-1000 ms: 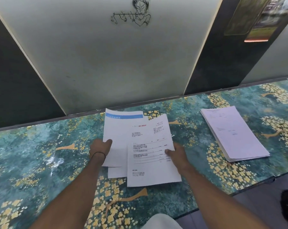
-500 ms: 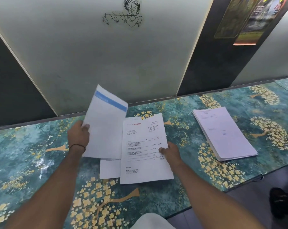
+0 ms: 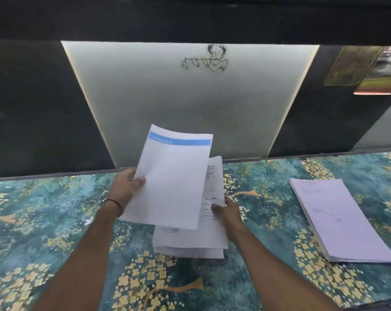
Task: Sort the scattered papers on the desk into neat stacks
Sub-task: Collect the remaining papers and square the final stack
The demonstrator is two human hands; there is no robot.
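Office-like desk nook, floral teal desk (image 3: 44, 221), paper stack (image 3: 338, 218), lit wall panel (image 3: 190, 104), posters (image 3: 365, 68)

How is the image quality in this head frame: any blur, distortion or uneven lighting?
Head view: wide-angle bending bows the desk edge; the print on the blue-banded sheet in the left hand is too soft to read; the backlit wall panel glows at its edges, with dark surroundings.

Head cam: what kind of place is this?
Likely a home or small-office desk: a floral teal desk cover, printed papers in a neat stack, and posters on the dark panelled wall.
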